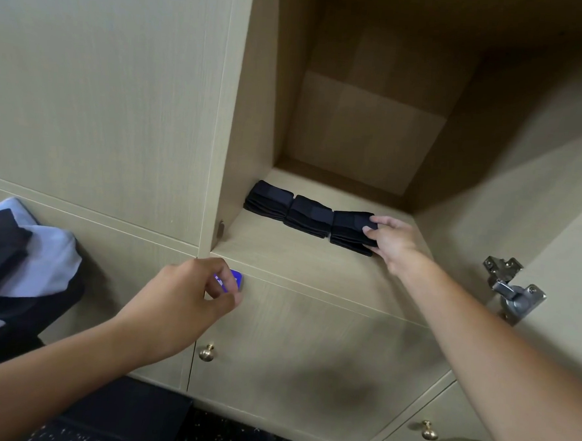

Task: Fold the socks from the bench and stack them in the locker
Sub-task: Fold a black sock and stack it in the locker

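Observation:
Three stacks of folded dark socks lie in a row on the locker shelf [301,255]: a left stack [268,198], a middle stack [308,216] and a right stack [348,229]. My right hand [392,242] reaches into the locker and grips the right stack at its right end, fingers over the top and thumb underneath. My left hand [182,302] hovers in front of the cabinet below the shelf edge, fingers loosely curled, holding nothing. It partly covers a small blue label [236,278].
The locker door [559,271] stands open on the right with a metal hinge [510,288]. Brass knobs [206,352] sit on the lower doors. Dark and light blue clothes [24,265] hang at the left. A dark bench edge [128,411] shows below.

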{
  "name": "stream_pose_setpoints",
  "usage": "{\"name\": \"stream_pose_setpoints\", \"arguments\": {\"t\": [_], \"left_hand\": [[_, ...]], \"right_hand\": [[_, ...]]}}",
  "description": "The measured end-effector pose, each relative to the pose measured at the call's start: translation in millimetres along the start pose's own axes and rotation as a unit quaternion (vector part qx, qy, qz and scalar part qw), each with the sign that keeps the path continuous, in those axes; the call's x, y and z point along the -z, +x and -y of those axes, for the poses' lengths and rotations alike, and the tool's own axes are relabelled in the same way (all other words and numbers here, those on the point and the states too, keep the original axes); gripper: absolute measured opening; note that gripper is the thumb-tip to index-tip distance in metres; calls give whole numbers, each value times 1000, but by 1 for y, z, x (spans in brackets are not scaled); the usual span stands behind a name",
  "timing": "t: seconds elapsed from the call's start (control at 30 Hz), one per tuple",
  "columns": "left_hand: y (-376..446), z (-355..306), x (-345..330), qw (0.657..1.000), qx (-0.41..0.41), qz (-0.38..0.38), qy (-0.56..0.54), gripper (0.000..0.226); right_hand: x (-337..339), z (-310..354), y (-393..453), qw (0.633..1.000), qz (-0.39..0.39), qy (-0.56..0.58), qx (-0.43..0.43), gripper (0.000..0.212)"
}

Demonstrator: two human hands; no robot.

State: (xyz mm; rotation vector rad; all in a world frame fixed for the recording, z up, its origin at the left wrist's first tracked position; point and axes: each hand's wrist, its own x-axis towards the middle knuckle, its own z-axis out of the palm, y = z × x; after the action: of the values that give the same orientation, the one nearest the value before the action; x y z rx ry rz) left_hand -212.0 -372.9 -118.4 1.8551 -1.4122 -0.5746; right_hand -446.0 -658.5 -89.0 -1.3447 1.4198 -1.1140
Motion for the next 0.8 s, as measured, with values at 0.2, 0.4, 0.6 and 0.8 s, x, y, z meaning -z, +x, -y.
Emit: {"name": "stream_pose_setpoints", "arguments": {"t": [0.2, 0.4, 0.6, 0.8], "left_hand": [[0, 2, -1, 1000, -8, 3, 4, 10], [-1, 4, 5, 1000, -10, -9, 20, 11], [-4, 10, 19, 999, 2, -18, 30, 11], [-9, 12, 28, 999, 10, -23, 48, 11]], "right_hand": [[0, -6, 1, 968, -28, -226, 102, 32], [3, -7, -6, 949, -32, -281, 140, 31], [6, -11, -19, 929, 37, -331, 160, 56], [5, -15, -25, 907, 24, -372, 196, 57]]}}
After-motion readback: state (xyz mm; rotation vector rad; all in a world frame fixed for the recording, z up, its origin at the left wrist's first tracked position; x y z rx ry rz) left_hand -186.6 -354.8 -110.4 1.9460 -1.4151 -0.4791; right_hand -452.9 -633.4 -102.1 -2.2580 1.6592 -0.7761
